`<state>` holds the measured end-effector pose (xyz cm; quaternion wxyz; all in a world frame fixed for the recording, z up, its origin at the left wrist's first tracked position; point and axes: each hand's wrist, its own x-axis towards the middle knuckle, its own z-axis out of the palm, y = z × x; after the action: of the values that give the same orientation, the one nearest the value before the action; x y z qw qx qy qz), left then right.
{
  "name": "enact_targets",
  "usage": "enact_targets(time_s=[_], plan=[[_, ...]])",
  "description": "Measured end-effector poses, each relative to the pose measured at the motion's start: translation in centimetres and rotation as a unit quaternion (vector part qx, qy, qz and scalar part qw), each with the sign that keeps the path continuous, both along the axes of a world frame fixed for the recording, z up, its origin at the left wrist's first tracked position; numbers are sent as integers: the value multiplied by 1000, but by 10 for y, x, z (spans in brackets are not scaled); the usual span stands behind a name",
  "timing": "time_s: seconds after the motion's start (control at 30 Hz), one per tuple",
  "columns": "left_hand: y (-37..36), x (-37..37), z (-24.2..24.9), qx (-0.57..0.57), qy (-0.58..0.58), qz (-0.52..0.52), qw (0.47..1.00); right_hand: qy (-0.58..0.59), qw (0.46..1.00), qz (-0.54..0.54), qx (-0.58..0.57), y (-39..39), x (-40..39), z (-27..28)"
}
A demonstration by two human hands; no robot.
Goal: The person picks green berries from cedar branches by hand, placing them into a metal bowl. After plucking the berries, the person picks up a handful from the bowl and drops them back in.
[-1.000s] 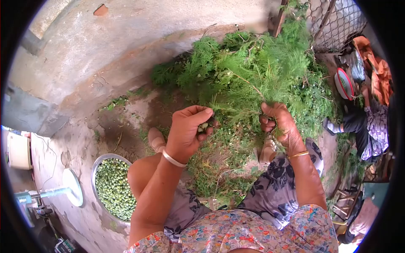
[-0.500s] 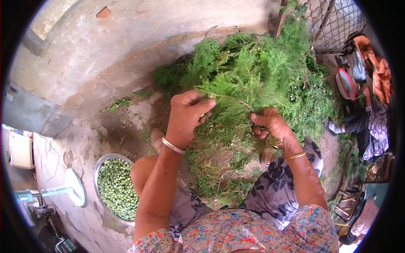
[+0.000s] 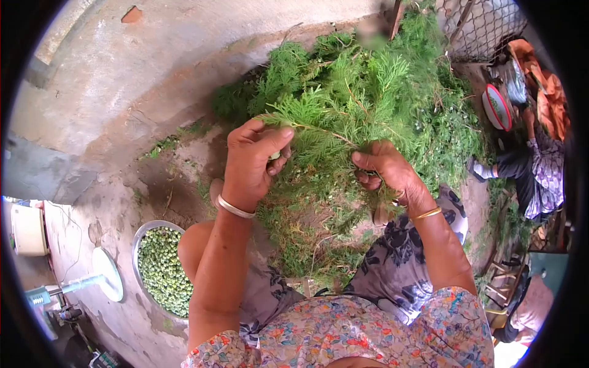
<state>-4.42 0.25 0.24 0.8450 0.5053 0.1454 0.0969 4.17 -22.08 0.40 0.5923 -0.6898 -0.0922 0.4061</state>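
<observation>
The conifer sprig [image 3: 334, 133] lies between the 2 hands, slanting up from the right hand [image 3: 386, 167] towards the left hand [image 3: 257, 158]; the right hand is closed, its thumb pressed to the curled fingers, with the lower stem pinched between them; the left hand is partly curled, thumb and forefinger drawn close together at the leafy far end, and a small pale green piece [image 3: 274, 156] sits inside its fingers; whether that thumb and forefinger also grip the sprig, I cannot tell; beyond the hands, a heap of leafy branches [image 3: 454, 119] spreads beside the wall [image 3: 153, 73].

A round metal basin [image 3: 135, 245] stands on the ground beside the person's left knee [image 3: 193, 245], filled with small, rounded green cones [image 3: 161, 264]; far to the right, near a co-worker's patterned sleeve [image 3: 546, 184], there is a white bowl with a red rim [image 3: 489, 109], its contents too small to make out.

The sprig has a thin, brownish stem; its foliage is flat, feathery and fan-like, much like arborvitae, and bright green, blending into the heap behind it.
</observation>
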Motion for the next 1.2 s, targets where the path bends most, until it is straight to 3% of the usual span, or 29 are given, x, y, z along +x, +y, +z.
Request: enact_targets(time_s=[0.2,0.33,0.43,0.63,0.7,0.8,0.97,1.03,1.13,1.2], plan=[[-2,1,1,3,4,-10,1000,-54,997,-7,-50,-2,4,0],[-6,-2,3,68,-5,-3,998,-7,999,-36,-27,-10,13,0],[-8,1,-4,28,22,83,996,-75,994,3,-74,-8,12,2],[13,-4,-14,33,41,129,990,7,999,23,24,-14,12,7],[72,-8,-32,-243,-31,140,959,105,966,-145,187,-25,17,12],[80,-21,-24,-253,-44,45,965,150,926,-199,285,-34,25,1],[89,-45,-24,-370,29,53,927,224,846,-234,424,-49,39,-22],[94,-58,-11,-433,42,122,892,211,850,-236,422,-51,37,-19],[101,-86,19,-420,0,90,903,113,868,-338,345,-44,28,-11],[107,-114,38,-408,-35,119,905,143,888,-281,335,-58,42,-29]])
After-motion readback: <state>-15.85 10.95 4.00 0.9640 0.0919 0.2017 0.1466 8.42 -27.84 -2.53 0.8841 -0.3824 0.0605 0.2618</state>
